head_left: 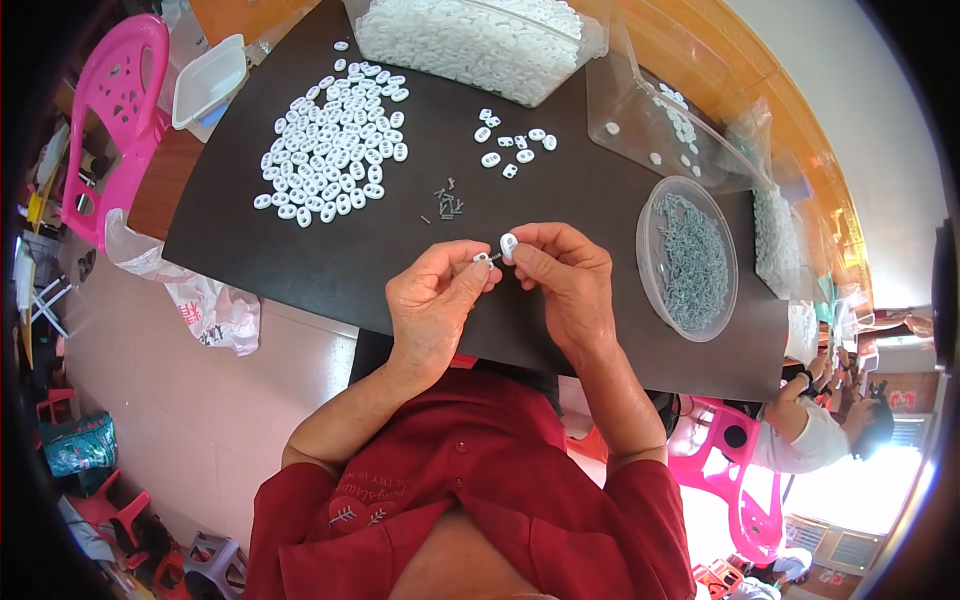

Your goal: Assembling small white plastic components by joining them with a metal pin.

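My left hand pinches a small white plastic piece with a dark metal pin sticking out toward the right. My right hand holds a second white oval piece between thumb and forefinger, just right of the pin. Both hands meet over the near part of a black table. Beyond them lie a few loose dark pins, a small group of white pieces and a large spread pile of white pieces.
A round clear tub of grey metal pins stands to the right. A clear bin full of white pieces sits at the far edge, clear bags beside it. A pink chair and white tray are left. Another person sits lower right.
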Tool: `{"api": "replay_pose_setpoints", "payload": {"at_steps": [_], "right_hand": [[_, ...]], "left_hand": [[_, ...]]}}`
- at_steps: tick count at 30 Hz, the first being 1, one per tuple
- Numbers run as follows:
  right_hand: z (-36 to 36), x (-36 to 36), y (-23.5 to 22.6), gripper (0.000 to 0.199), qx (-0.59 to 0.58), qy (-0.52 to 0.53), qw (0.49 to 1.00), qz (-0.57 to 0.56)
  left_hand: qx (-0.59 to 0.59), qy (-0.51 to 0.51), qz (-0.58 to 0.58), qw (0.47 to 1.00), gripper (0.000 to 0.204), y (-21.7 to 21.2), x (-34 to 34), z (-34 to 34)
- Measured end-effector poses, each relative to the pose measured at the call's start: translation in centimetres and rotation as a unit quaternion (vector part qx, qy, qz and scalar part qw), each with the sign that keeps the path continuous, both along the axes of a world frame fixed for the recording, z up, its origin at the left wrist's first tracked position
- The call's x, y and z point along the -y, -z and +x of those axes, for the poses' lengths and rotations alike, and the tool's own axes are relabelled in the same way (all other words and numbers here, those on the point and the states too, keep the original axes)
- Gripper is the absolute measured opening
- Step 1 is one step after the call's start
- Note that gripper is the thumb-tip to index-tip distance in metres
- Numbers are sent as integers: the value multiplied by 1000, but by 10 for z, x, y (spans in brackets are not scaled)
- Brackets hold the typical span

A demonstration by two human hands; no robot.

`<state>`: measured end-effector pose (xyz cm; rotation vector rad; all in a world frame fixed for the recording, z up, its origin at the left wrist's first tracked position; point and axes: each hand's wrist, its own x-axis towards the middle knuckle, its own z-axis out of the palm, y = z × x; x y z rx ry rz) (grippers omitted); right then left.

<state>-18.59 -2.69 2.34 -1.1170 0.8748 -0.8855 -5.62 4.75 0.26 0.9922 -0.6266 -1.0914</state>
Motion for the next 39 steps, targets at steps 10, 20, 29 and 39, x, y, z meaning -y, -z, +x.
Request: {"api": "replay_pose_setpoints", "payload": {"at_steps": [10, 20, 29, 39], "right_hand": [[4, -3, -2, 15, -6, 2, 999, -37], [7, -6, -3, 14, -34, 3, 996, -81], [6, -7, -3, 15, -47, -1, 993, -111], [6, -10, -2, 14, -86, 7, 987, -139]], "left_hand": [[38, -6, 17, 999, 17, 0, 0, 0], [48, -11, 9, 999, 16, 2, 0, 2], [53, -3, 32, 998, 16, 0, -1, 2], [56, 7, 22, 998, 16, 2, -2, 2]]}}
